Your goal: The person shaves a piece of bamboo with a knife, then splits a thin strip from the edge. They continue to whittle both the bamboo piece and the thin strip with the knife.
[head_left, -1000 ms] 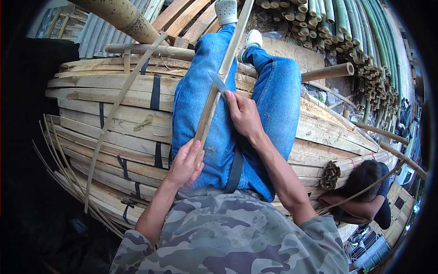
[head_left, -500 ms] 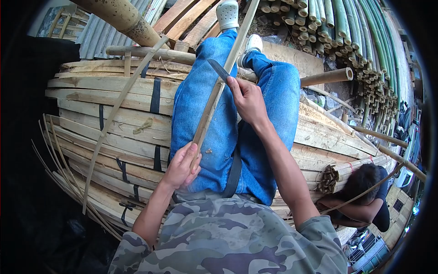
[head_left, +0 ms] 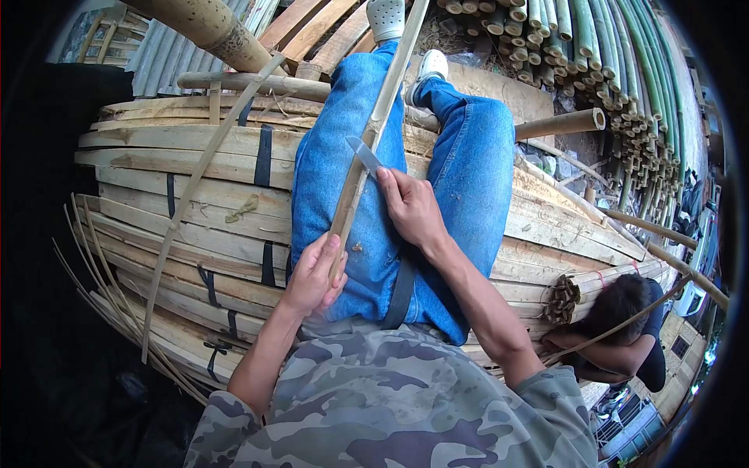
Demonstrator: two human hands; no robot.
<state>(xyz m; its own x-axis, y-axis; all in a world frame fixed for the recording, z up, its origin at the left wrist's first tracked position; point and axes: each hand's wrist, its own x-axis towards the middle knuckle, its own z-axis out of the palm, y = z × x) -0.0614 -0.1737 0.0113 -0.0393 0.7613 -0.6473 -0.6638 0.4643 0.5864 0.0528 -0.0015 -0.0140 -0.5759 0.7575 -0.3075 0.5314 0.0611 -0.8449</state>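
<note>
A long bamboo strip (head_left: pixel 360 171) slants over the thigh of my blue jeans, its far end running up past my shoe. Near its lower end my left hand (head_left: pixel 315 273) is closed around it. My right hand (head_left: pixel 411 204) grips a knife, whose handle is hidden in the fingers. The grey blade (head_left: pixel 363 154) lies across the strip at mid-thigh, its tip pointing up and left. A few small shavings (head_left: pixel 357 247) rest on the jeans below the blade.
Bundled flat strips (head_left: pixel 211 187) with black bands lie under my legs. A thick bamboo pole (head_left: pixel 207 35) stands upper left. Bamboo poles (head_left: pixel 616 86) are stacked upper right. Another person (head_left: pixel 620 327) bends at the right, beside a rolled bundle (head_left: pixel 573 296).
My right hand has drawn the knife down along the strip toward my body. My left hand keeps its hold near the lower end.
</note>
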